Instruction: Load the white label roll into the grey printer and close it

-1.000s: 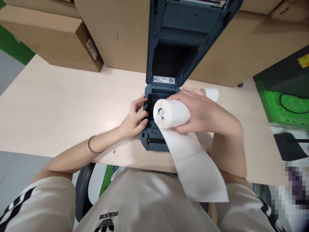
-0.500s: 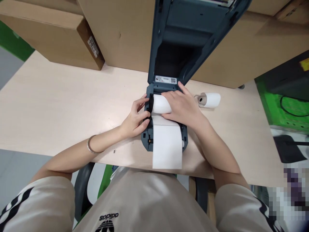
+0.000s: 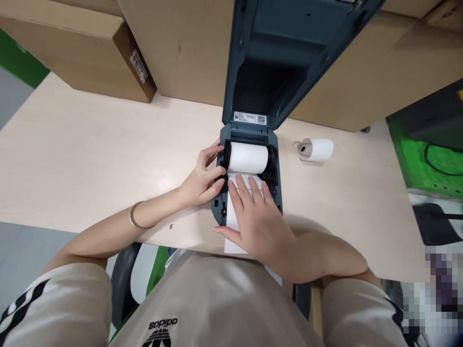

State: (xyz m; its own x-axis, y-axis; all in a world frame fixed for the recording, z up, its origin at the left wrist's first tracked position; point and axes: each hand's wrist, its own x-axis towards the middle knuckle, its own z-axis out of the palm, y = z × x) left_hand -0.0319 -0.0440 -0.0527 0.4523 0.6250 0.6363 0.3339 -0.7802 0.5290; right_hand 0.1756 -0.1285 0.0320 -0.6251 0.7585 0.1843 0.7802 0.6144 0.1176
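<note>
A dark blue-grey label printer [image 3: 249, 136] stands on the table with its lid [image 3: 249, 91] raised. In its bay lies a white label roll [image 3: 249, 158] between black holders. From the roll a label strip [image 3: 231, 212] runs forward over the printer's front and down past its edge. My left hand [image 3: 204, 178] grips the printer's left side, its bent fingertips over the rim beside the left roll holder. Spread flat, my right hand [image 3: 256, 219] presses its fingers on the strip just in front of the roll. The palm hides much of the strip and the printer's front right.
To the right of the printer, a second white roll [image 3: 320, 150] lies on its side on the table [image 3: 350, 193]. Cardboard boxes [image 3: 191, 53] line the table's back, with a smaller box [image 3: 90, 53] at the left. The open lid rises in front of them.
My right hand has moved from the roll down and toward me onto the label strip, uncovering the roll and right holder. My left hand stays where it was.
</note>
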